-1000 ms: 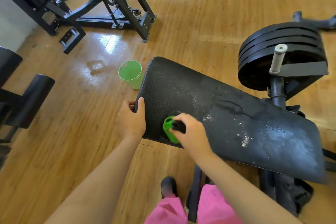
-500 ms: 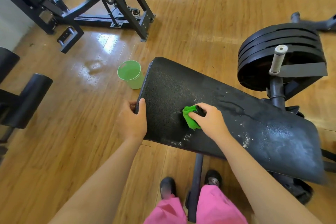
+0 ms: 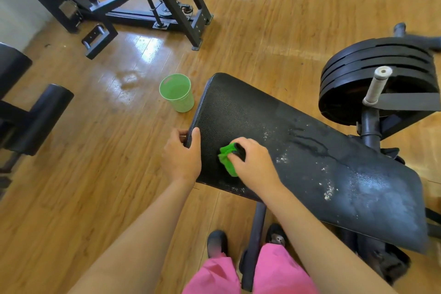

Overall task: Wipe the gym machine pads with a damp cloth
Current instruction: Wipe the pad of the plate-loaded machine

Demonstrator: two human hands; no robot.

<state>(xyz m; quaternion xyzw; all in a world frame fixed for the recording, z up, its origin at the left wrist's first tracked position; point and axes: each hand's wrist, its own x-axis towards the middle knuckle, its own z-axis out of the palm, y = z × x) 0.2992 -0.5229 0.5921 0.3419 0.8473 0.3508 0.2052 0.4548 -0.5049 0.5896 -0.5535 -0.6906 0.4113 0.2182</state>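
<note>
Green cup (image 3: 177,96) sits on the floor just beside the pad's left end, looks like there's liquid in it. Left hand (image 3: 182,157) grips that left end of the pad (image 3: 250,112): thumb on top, fingers curled round the edge, bracing it.

Just right of it, green cloth (image 3: 226,160) lies bunched on the pad surface near the front edge. Right hand (image 3: 254,164) is curled over it, pressing it down; cloth pokes out on the hand's left side.

Key geometry: pad's long axis runs upper left to lower right in view, and both hands sit at the left end. The dirty stretch lies right of the right hand along that axis: wet streak (image 3: 307,141) mid-pad, white flecks (image 3: 328,190) further on, dull hazy patch near the right end.

My read: next stroke goes rightward along the length. Right hand takes it, being nearer; left only anchors.

Weight plates (image 3: 377,79) stand behind the pad toward its right end, off the wiping path.
</note>
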